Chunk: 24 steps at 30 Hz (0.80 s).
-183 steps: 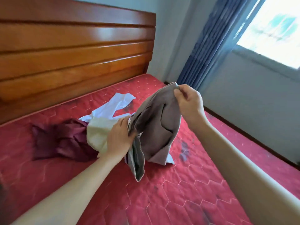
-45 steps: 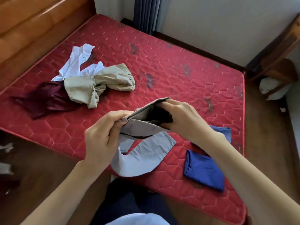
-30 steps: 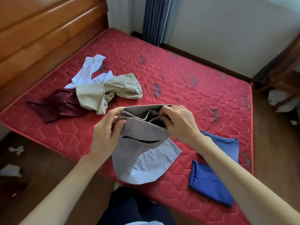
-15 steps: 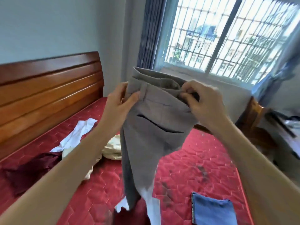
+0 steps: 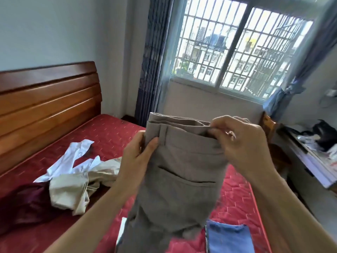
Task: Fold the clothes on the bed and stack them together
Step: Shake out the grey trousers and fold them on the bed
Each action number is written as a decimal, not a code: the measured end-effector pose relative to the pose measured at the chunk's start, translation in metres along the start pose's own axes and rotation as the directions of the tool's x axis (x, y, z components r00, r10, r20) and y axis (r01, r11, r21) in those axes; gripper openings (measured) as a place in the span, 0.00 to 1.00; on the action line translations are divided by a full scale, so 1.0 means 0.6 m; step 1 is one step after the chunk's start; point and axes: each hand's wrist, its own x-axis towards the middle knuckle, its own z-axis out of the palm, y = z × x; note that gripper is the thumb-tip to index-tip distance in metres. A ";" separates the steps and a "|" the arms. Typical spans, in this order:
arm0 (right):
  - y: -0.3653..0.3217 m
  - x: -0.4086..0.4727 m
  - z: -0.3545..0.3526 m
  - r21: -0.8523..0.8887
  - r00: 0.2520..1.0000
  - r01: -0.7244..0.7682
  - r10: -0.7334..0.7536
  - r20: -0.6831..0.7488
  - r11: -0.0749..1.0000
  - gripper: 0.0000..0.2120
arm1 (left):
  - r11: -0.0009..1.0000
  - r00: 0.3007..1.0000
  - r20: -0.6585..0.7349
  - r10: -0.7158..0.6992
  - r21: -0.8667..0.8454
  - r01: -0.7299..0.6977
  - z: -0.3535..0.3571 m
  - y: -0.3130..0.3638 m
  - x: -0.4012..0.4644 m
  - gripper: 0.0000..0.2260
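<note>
Hands first: the left hand [image 5: 138, 154] pinches the left end of the waistband of one pair of grey-brown trousers [image 5: 178, 179], thumb in front and fingers behind, while the right hand [image 5: 242, 143] grips the waistband's right end with curled fingers. The trousers hang upright between both hands, raised above the bed, a back welt pocket facing the camera and the legs dropping out of view at the bottom edge.

Below and to the right, one folded blue garment [image 5: 229, 238] lies flat on the red quilted mattress [image 5: 113, 132]. To the left sits a loose heap of three unfolded pieces: one white shirt [image 5: 73, 157], one beige garment [image 5: 73, 190] and one maroon garment [image 5: 23, 203], touching one another.

A slatted wooden headboard [image 5: 47, 101] backs the bed. Beyond it are two blue curtains [image 5: 151, 57] framing one barred window [image 5: 235, 44], and a cluttered counter [image 5: 313, 161] stands at the right wall.
</note>
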 end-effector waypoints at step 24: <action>-0.006 -0.040 0.044 0.011 0.893 0.044 -0.044 0.448 0.999 0.33 | 0.973 0.980 -0.137 0.147 0.196 -0.118 0.062 0.016 -0.020 0.05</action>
